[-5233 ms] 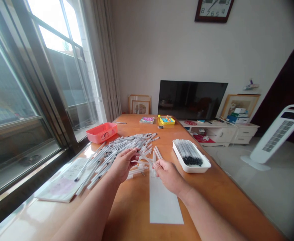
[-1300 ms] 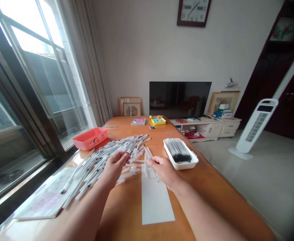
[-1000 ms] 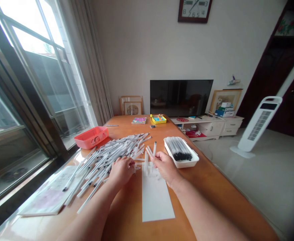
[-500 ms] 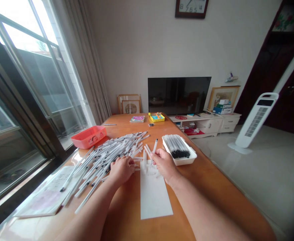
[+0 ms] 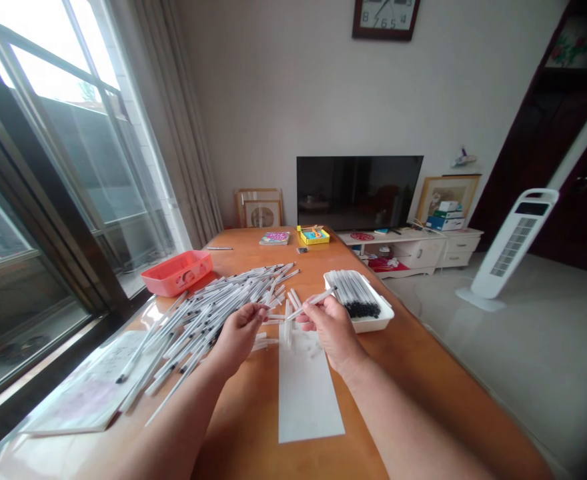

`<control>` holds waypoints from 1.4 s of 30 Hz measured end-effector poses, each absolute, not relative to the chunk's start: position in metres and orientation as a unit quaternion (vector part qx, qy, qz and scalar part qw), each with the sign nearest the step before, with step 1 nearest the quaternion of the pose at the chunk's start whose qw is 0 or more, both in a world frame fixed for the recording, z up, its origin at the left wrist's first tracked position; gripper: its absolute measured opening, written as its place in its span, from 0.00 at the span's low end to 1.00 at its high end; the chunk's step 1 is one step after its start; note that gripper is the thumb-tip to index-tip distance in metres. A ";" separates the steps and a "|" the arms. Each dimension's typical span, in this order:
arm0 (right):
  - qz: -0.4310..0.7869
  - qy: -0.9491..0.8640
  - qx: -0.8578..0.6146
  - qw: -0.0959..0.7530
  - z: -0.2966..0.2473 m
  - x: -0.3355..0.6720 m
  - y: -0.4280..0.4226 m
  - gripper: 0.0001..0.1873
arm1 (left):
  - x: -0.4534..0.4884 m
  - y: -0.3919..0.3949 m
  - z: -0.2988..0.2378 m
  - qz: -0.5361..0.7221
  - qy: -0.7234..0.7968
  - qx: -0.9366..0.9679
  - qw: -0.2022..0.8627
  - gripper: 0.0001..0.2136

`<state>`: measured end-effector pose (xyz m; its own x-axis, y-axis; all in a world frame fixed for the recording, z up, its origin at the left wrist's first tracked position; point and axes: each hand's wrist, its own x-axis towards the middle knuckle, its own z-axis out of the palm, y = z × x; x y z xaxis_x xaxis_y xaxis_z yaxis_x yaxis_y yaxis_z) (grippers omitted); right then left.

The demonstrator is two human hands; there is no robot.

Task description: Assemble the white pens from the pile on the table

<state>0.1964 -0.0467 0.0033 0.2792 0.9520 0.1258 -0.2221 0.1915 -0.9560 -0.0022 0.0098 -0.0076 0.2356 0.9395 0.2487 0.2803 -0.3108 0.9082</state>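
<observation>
My right hand (image 5: 329,330) pinches a clear-barrelled pen (image 5: 318,297) between thumb and fingers. Its black end points up and right, while the other end slants down toward my left hand. The fingers of my left hand (image 5: 241,333) close on a small clear pen cap (image 5: 275,317), partly hidden by the fingertips. More clear caps (image 5: 264,342) lie on the table by that hand and at the top of a white sheet of paper (image 5: 309,400). A large pile of similar pens (image 5: 213,310) spreads out to the left.
Right of my hands, a white tray (image 5: 382,319) holds many pens with black ends aligned. A red basket (image 5: 178,273) stands beyond the pile, above a booklet (image 5: 83,393). Farther back on the table (image 5: 253,413) are a magazine (image 5: 274,238) and a yellow box (image 5: 314,235).
My left hand has risen from the table by the caps, fingers now pinched together. The pen in my right hand has tipped from nearly upright to a low slant toward the left hand.
</observation>
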 end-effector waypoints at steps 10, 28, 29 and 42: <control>0.470 -0.390 -0.403 0.682 0.006 0.192 -0.050 0.21 | 0.005 -0.008 0.005 0.409 0.375 0.611 0.564 0.15; 0.468 -0.424 -0.412 0.657 0.004 0.186 -0.053 0.20 | 0.010 -0.015 0.004 0.408 0.342 0.570 0.626 0.15; 0.472 -0.421 -0.410 0.657 0.004 0.187 -0.053 0.20 | 0.010 -0.016 0.005 0.407 0.339 0.562 0.635 0.15; 0.508 -0.397 -0.399 0.652 0.005 0.189 -0.053 0.22 | 0.008 -0.018 0.009 0.409 0.317 0.499 0.695 0.14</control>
<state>0.1886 -0.0525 0.0053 0.1683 0.9792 0.1132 -0.3451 0.1661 -0.9238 0.0081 -0.0179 0.0085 0.4642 0.8851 -0.0330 -0.2529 0.1681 0.9528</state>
